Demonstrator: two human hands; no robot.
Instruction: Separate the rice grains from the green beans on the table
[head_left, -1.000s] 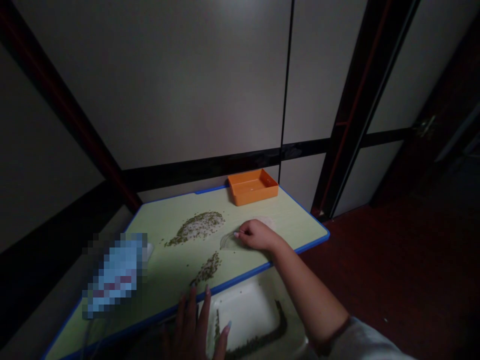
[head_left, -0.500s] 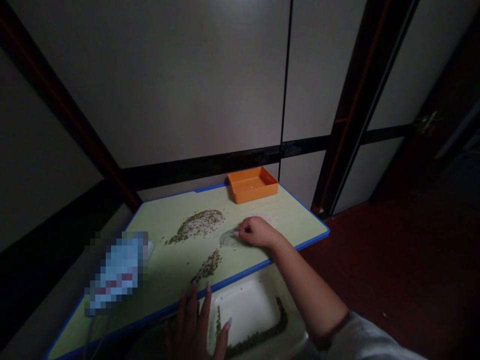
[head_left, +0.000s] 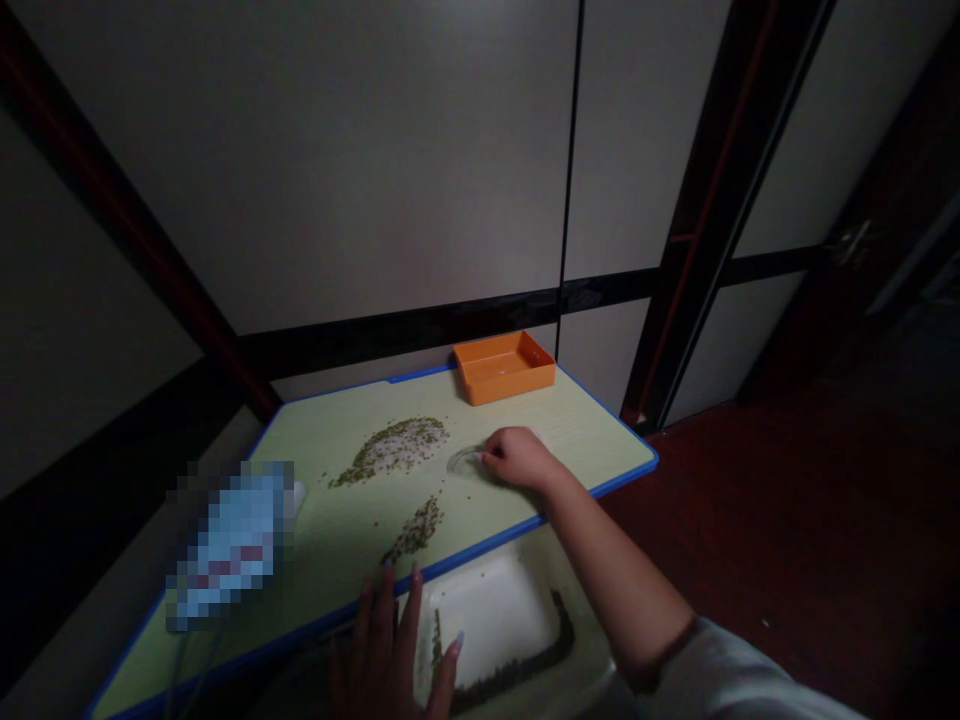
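My right hand (head_left: 516,457) is closed over the table, its fingertips pinching a small clear item with a curved edge (head_left: 459,459); its exact kind I cannot make out. To the left of it lies a wide patch of small green beans mixed with white grains (head_left: 401,447). A smaller patch of the same mix (head_left: 420,528) is nearer the table's front edge. My left hand (head_left: 397,645) has its fingers spread at that edge, beside a white tub (head_left: 499,590) below the tabletop. Dark green beans line the tub's inner edges.
The pale yellow-green table (head_left: 585,430) has a blue rim and stands against panelled doors. At its back sits an orange box (head_left: 510,385). A blurred-out blue object (head_left: 236,540) lies on the left side. Dark red floor (head_left: 742,530) spreads to the right.
My right hand has shifted slightly, and the clear curved item shows at a different angle, a little further right. My left hand and the bean patches look the same.
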